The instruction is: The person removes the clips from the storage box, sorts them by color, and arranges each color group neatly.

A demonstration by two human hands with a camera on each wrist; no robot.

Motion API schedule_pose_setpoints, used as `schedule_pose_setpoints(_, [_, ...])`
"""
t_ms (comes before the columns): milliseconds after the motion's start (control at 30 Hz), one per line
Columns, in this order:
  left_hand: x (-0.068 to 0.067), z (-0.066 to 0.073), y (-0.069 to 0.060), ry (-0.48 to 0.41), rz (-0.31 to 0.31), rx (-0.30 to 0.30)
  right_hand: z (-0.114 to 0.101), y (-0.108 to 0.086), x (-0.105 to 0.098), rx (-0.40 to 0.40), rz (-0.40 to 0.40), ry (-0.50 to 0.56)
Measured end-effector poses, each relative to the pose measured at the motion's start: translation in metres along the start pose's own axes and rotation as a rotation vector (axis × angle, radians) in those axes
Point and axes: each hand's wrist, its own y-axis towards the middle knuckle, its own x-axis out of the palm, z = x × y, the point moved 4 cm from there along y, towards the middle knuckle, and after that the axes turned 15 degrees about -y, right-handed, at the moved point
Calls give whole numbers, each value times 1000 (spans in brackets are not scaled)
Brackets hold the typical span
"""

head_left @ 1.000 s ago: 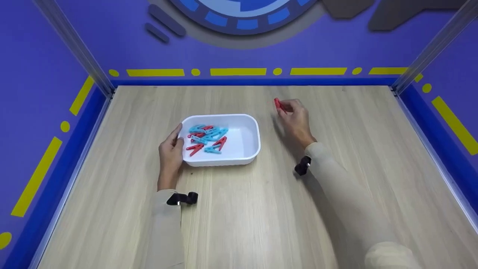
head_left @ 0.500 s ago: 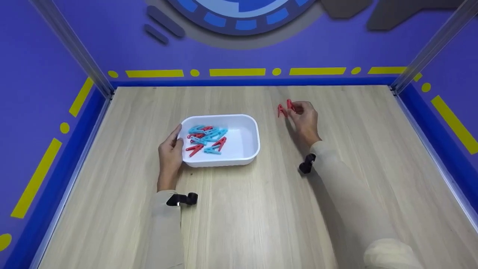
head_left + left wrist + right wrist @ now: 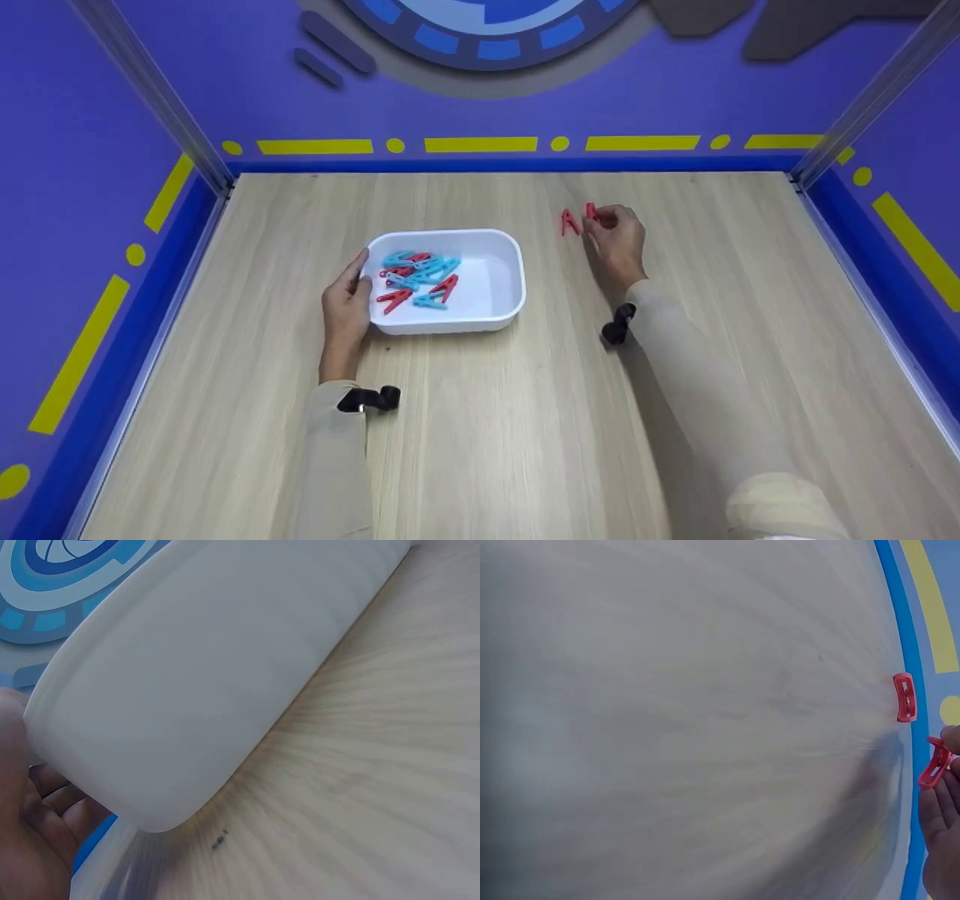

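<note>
My left hand grips the left end of a white plastic tub, thumb at the rim; the left wrist view shows the tub's outer wall beside the fingers. Red and light-blue clothespins lie in the tub's left half, among them a red one and a blue one. Far right of the tub, my right hand pinches a red clothespin between thumb and fingers. Just left of it, another red clothespin stands on the table, legs spread. Whether the pinched one touches the table I cannot tell.
The wooden table is enclosed by blue-purple panels with yellow marks at the back and both sides. Metal posts rise at the back corners. Black cameras sit on both wrists.
My right hand has shifted right, mostly in the first half second. A red clothespin now shows standing on the table to its left. My left hand and the tub stay put.
</note>
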Motion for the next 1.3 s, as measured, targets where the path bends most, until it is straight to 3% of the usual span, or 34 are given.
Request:
schedule_pose_setpoints(467, [1,0,1,1,-1,19,11,4,6,56,-3,-63])
schedule_pose_setpoints(700, [1,0,-1,20,-10,25,15,6,7,26,9,-68])
schedule_pose_setpoints(1300, [-1,-1,0,15,-4,15,14,10,9,46,-5,-83])
